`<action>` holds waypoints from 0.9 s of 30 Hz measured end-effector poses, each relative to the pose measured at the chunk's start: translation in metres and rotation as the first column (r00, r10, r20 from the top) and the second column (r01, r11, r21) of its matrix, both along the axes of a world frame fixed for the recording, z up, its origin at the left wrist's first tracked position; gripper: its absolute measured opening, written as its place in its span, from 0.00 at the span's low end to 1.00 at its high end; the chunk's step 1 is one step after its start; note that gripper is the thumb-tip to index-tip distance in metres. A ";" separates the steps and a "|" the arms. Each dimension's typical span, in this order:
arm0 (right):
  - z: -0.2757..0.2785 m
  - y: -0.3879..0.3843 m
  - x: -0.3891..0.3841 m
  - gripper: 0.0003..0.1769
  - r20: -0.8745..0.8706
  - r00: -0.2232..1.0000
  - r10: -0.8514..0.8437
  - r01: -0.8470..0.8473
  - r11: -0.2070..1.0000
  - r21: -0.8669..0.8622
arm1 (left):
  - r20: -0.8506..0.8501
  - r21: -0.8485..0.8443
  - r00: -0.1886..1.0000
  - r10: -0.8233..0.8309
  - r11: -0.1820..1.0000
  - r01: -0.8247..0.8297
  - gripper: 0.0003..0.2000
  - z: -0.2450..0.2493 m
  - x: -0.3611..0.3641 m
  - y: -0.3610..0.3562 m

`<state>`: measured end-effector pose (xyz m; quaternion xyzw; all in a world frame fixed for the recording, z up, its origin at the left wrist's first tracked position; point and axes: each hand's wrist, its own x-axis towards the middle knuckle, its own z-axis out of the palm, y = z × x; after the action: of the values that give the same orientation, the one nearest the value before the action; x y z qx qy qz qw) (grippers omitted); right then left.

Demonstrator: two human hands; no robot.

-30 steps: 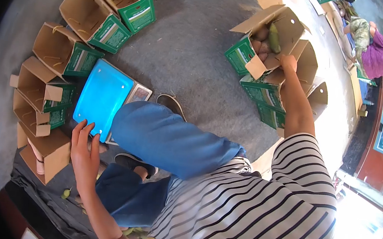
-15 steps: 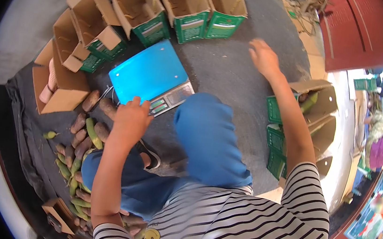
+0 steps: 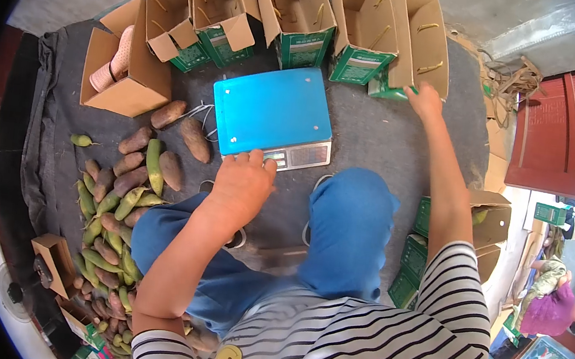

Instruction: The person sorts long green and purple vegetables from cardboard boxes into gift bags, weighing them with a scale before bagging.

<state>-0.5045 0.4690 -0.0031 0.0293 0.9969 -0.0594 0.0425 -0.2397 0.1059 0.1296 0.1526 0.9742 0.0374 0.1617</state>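
Observation:
An electronic scale with a blue platform [image 3: 274,107] sits on the dark floor mat in front of my knees. My left hand [image 3: 244,185] rests at the scale's front edge, fingers reaching over it beside the display, holding nothing. My right hand [image 3: 425,103] is at the near end of the rightmost open cardboard box [image 3: 423,42], its fingers closed at the box's lower edge. That box has green printed sides and yellow cord handles, and no contents show inside. The thumb's exact position is hard to see.
More open boxes [image 3: 296,10] stand in a row behind the scale. Pinkish rolled material lies in the left box [image 3: 146,85]. Brown and green radishes [image 3: 154,168] are heaped at left. Green boxes [image 3: 412,254] stand at right. A person in purple [image 3: 548,308] is far right.
My right hand has gone from open above the mat to the rightmost box, closing at its edge. My left hand stays at the scale's front edge. The camera view has shifted.

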 end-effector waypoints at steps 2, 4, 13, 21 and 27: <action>0.019 0.015 0.045 0.30 0.006 0.999 -0.035 0.035 0.999 0.017 | -0.011 0.006 1.000 -0.001 1.000 0.001 0.16 0.003 0.002 0.000; 0.038 0.031 0.103 0.31 0.075 0.997 -0.030 0.023 0.996 0.085 | -0.016 0.014 1.000 -0.006 1.000 0.007 0.16 0.004 0.005 0.001; 0.003 0.082 0.204 0.26 0.176 0.984 0.030 -0.033 0.999 0.017 | -0.060 0.114 0.996 -0.064 0.991 0.070 0.15 0.005 0.018 0.018; -0.005 0.035 0.187 0.21 -0.028 0.993 -0.111 0.097 0.945 -0.313 | -0.019 0.090 1.000 -0.016 0.996 0.018 0.14 -0.003 0.020 0.010; 0.100 0.029 0.240 0.18 -0.162 0.983 -0.081 -0.027 0.820 -0.572 | -0.047 0.088 0.998 -0.041 0.995 0.045 0.13 0.001 0.026 0.009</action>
<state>-0.2647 0.4981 0.0968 0.0238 0.9323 -0.3586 -0.0414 -0.2135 0.1151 0.1304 0.1815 0.9715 0.0738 0.1334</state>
